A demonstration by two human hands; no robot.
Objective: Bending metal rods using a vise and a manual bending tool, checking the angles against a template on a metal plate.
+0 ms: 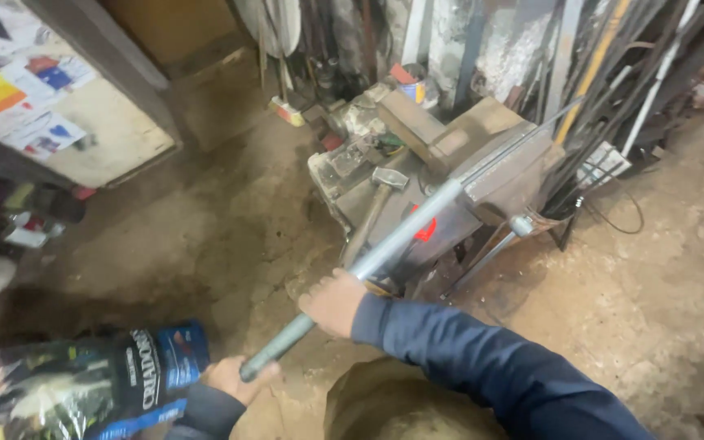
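A long grey metal pipe point(401, 232) runs from the lower left up to a thin rod end at the upper right, lying across a heavy metal block point(490, 163). My right hand point(334, 301) grips the pipe near its middle, arm in a dark blue sleeve. My left hand point(234, 379) holds the pipe's lower end, close to a dark printed bag point(83, 383).
A hammer point(376, 208) rests on a low metal stand beside the block. Metal rods and bars point(613, 90) lean against the back wall. A board with paper sheets point(50, 106) stands at left. Rough dirt floor point(662, 293) lies around; a round brownish mound point(401, 407) sits below my arm.
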